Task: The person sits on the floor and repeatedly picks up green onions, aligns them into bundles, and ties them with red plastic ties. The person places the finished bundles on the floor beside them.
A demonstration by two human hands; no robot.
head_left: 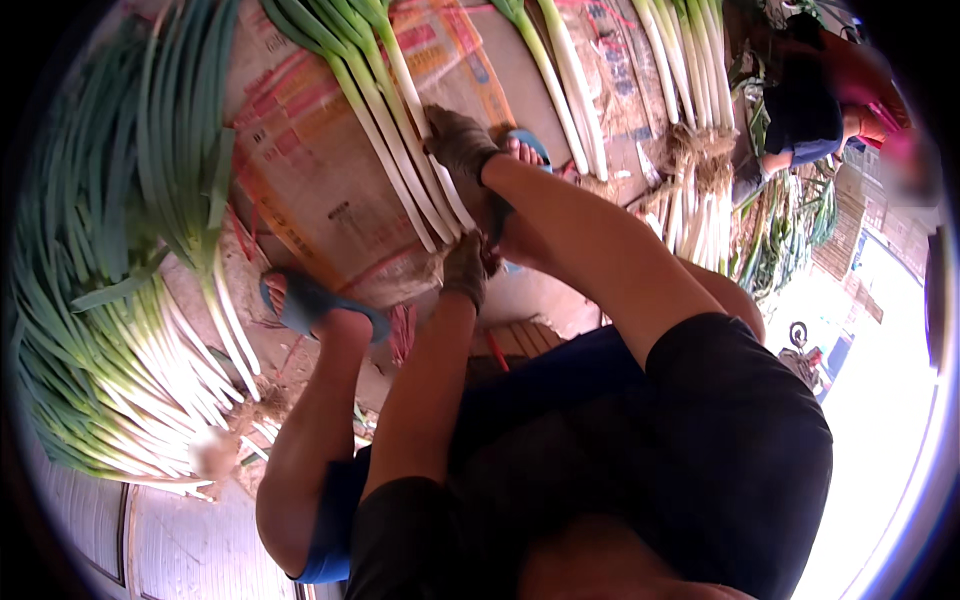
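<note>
My row of long scallions [386, 150] lies on flattened sacks [330, 190], which probably keep it clean. Its root ends point toward me, likely for easy reach. My gloved left hand [465, 268] is at those ends, fingers curled; I can't tell whether they pinch anything. My gloved right hand [462, 145] rests farther up the row, fingers bent against its rightmost stalk, their grip hidden. A scallion heap [110, 345] lies left of the row, a loose pair [572, 90] right of it.
</note>
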